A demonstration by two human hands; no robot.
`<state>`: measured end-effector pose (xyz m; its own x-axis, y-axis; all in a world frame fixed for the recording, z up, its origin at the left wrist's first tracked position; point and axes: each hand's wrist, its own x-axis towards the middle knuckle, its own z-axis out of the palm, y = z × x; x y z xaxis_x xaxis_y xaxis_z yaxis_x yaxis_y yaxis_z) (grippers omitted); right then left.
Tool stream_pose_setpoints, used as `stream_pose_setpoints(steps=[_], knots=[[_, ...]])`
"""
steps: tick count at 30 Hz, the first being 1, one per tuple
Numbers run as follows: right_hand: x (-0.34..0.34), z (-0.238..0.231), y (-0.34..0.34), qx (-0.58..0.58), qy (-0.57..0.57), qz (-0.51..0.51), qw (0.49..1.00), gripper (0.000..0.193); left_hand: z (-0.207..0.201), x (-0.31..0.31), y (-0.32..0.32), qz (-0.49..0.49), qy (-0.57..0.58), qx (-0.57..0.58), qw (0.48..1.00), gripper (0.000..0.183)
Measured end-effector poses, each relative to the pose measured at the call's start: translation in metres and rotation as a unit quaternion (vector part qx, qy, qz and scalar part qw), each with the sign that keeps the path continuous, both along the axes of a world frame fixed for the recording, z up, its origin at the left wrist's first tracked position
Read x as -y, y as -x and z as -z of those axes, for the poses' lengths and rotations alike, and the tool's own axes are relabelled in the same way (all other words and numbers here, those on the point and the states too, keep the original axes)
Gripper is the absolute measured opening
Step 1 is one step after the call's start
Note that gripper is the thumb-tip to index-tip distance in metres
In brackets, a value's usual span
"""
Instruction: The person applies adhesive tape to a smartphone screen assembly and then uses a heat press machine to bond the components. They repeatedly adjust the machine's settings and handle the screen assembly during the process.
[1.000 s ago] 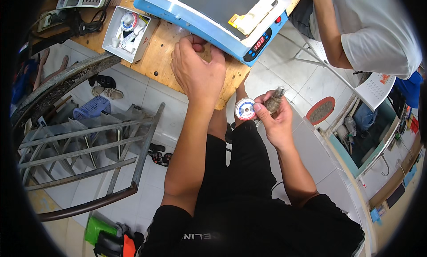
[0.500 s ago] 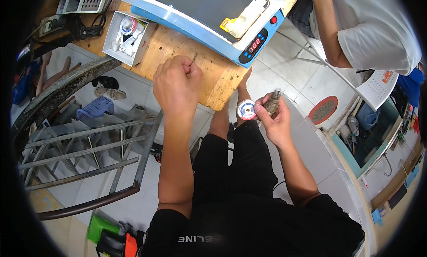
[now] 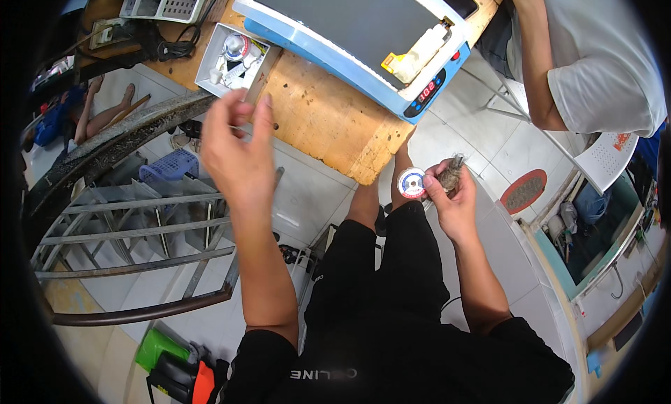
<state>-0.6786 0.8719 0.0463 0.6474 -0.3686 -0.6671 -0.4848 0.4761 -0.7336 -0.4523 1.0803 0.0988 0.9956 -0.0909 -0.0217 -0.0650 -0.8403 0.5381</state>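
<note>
My left hand hovers by the near edge of the wooden table, just below a small white box. Its thumb and fingers are apart, and I see nothing between them. In the box lie a round spool and several small white pieces. Out over the floor, right of my knees, my right hand is closed. It holds a flat round spool with a blue and red ring on its white face. Against the same fingers rests a brownish, crumpled bundle with a shiny tip, its kind unclear.
A blue-and-white flat-plate machine with a lit display stands on the wooden table. A whitish strip with a yellow end lies on its dark plate. Metal framework is at left. Another person's arm is at right.
My left hand has moved left toward the white box, and its pinch on a small thin piece has opened. My right hand keeps its hold; the whole view has shifted slightly.
</note>
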Motion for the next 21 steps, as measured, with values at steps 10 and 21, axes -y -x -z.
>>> stream_pose_setpoints(steps=[10, 21], knots=[[-0.006, -0.041, -0.03, 0.096, 0.06, -0.028, 0.993, 0.021, 0.003, 0.052, 0.112, 0.122, 0.362, -0.362, 0.85, 0.034], [0.046, -0.058, -0.04, 0.169, 0.133, 0.035, 0.976, 0.016, -0.027, -0.007, 0.037, 0.175, 0.275, -0.18, 0.928, 0.018]])
